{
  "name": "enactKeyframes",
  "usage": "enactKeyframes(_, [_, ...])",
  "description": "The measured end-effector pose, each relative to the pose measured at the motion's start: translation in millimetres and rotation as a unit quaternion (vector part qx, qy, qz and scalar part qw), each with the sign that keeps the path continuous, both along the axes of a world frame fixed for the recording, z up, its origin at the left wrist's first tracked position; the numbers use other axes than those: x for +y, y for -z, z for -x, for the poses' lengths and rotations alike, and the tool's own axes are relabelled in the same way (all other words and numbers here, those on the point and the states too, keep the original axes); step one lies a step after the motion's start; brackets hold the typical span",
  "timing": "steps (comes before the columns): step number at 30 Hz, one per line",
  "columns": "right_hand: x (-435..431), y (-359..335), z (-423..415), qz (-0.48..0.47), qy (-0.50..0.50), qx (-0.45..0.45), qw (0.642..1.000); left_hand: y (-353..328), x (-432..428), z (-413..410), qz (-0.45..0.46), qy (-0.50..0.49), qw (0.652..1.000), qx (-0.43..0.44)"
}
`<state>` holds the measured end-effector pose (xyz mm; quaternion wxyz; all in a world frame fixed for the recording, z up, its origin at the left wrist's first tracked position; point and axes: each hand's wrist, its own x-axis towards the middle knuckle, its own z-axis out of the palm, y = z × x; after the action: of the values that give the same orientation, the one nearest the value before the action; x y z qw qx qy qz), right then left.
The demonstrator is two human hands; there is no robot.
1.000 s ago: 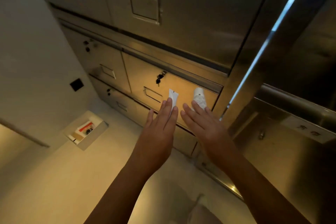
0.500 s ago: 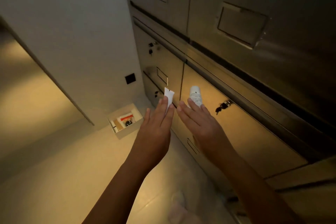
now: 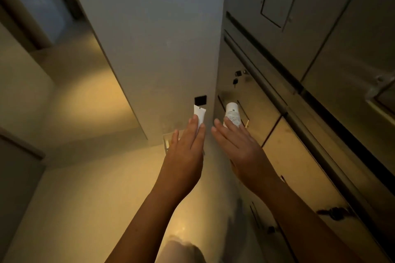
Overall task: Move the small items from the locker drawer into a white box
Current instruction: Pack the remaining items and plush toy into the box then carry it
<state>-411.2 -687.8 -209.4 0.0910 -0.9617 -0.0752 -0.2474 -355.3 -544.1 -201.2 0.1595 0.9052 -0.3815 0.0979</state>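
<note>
Pale floor and a plain white wall fill the left of the view, with a bank of brushed steel locker drawers (image 3: 299,156) running down the right. A small black square wall plate (image 3: 200,100) sits low on the wall near the corner where wall meets lockers. Directly below that plate, the left hand (image 3: 186,153) holds a flat white squeeze tube (image 3: 199,113), whose crimped end sticks out past the straight fingertips. Below and to the right of the plate, the right hand (image 3: 239,149) holds a white cylindrical bottle with grey print (image 3: 232,113) the same way. Both hands show their backs with fingers stretched out flat. The thumbs are hidden beneath, so how they clasp cannot be seen. The open white box (image 3: 166,142) stands on the floor below the plate, with only a corner of its rim showing past the left hand. Half a second ago the box lay in full view left of that hand, with its contents visible. The view has since swung left, bringing the hands over the box and the plate right above the tube. A dark key (image 3: 235,80) hangs in a drawer lock up and right of the plate. The hands' pose is unchanged.
</note>
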Motion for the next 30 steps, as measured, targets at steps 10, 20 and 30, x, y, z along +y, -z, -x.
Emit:
enactKeyframes(10, [-12,20,-116,-0.001,-0.037,0.020,0.999,27,-8,-108,-0.013,-0.036,0.999,0.030])
enactKeyframes(20, [-27,22,-274,-0.015,-0.030,0.039,0.999,32,-26,-272,0.012,-0.026,0.998,0.050])
enactKeyframes(30, [-66,62,-384,-0.026,-0.044,0.091,0.995,59,-64,-367,0.002,-0.072,0.995,0.066])
